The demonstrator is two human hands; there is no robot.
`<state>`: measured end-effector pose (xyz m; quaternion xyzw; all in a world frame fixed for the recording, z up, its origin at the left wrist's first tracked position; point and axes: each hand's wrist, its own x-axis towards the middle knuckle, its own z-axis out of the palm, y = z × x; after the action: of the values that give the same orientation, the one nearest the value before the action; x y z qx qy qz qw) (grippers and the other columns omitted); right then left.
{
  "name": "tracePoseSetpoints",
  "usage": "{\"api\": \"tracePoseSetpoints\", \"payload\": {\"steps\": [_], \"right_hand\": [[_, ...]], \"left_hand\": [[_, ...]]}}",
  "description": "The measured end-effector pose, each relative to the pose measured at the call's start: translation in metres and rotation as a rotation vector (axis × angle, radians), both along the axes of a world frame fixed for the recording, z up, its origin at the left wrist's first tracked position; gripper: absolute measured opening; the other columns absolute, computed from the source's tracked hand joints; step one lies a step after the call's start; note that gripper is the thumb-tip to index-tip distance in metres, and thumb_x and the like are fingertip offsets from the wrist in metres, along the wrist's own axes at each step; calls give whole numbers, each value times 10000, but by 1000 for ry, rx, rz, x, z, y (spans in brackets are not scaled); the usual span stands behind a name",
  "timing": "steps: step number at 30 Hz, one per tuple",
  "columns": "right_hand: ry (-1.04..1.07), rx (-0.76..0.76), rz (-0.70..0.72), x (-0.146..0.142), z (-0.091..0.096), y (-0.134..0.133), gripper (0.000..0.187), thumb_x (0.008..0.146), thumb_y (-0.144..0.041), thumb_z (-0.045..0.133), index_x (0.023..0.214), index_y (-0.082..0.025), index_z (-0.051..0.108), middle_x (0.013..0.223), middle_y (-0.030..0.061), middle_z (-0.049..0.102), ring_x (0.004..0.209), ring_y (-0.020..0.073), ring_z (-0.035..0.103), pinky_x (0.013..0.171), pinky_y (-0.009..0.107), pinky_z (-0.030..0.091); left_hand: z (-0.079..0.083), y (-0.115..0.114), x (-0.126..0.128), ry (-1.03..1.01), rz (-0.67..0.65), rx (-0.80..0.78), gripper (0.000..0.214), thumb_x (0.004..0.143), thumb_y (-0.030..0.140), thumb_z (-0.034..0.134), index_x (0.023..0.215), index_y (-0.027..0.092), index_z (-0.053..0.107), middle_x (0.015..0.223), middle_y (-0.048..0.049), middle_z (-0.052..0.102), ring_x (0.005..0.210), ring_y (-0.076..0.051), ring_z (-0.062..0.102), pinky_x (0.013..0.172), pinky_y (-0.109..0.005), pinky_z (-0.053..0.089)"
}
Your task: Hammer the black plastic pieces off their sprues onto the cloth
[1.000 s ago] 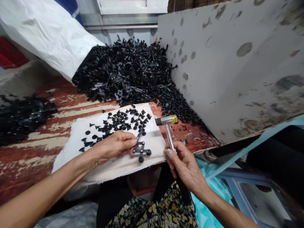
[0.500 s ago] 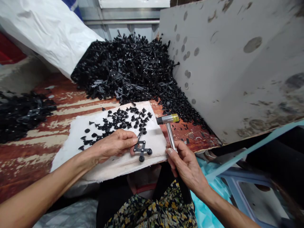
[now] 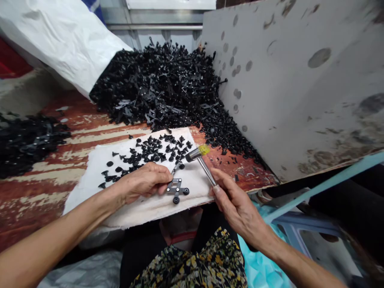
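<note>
Between its thumb and fingers, my left hand (image 3: pixel 151 180) pinches a small black scissor linkage (image 3: pixel 177 189) with riveted bars and round ends, low over the white cloth (image 3: pixel 132 210). My right hand (image 3: pixel 231 196) is closed around the metal handle of a small mallet (image 3: pixel 198 153), which has a black face on one end and a yellow one on the other. The mallet's head is raised above the linkage, apart from it. Loose black flat-headed pegs (image 3: pixel 147 150) lie scattered on the cloth beyond my left hand.
A big heap of black linkage parts (image 3: pixel 162 84) spills from a white sack (image 3: pixel 69 44) at the back. Another dark pile (image 3: pixel 27 144) lies at the left on the worn red tabletop (image 3: pixel 87 138). A grey board (image 3: pixel 288 80) stands along the right side.
My right hand has swung the mallet's head to the left, nearer the linkage, and tilted it. My left hand keeps its pinch on the linkage, shifted slightly left.
</note>
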<state>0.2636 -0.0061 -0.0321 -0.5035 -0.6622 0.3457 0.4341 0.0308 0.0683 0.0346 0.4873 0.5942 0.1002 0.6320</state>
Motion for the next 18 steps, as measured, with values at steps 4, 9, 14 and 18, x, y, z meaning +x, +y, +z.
{"api": "tracePoseSetpoints", "payload": {"steps": [4, 9, 14, 18], "right_hand": [[-190, 225, 106, 4, 8, 11, 555, 972, -114, 422, 1511, -243, 429, 1485, 105, 551, 1372, 216, 516, 1137, 405, 440], [-345, 280, 204, 5, 12, 20, 611, 932, -44, 395, 1520, -209, 424, 1339, 159, 650, 1243, 257, 630, 1014, 477, 554], [-365, 277, 209, 5, 11, 20, 614, 928, -31, 394, 1515, -205, 431, 1336, 169, 652, 1199, 270, 658, 974, 495, 578], [-357, 275, 215, 5, 12, 19, 615, 928, -29, 404, 1515, -210, 436, 1358, 165, 645, 1201, 273, 659, 989, 497, 569]], "left_hand": [[0, 2, 3, 57, 31, 7, 286, 657, 293, 593, 423, 173, 481, 362, 44, 350, 330, -29, 168, 374, -216, 70], [0, 6, 4, 68, -2, 6, 229, 608, 299, 583, 436, 176, 493, 379, 30, 411, 322, -35, 207, 363, -217, 92], [2, 7, 5, 109, -61, 87, 269, 655, 341, 595, 456, 180, 513, 406, 18, 449, 342, -58, 283, 358, -220, 178], [3, 7, 7, 112, -92, 141, 330, 713, 388, 646, 494, 164, 541, 419, 35, 431, 355, -42, 256, 374, -207, 155]]}}
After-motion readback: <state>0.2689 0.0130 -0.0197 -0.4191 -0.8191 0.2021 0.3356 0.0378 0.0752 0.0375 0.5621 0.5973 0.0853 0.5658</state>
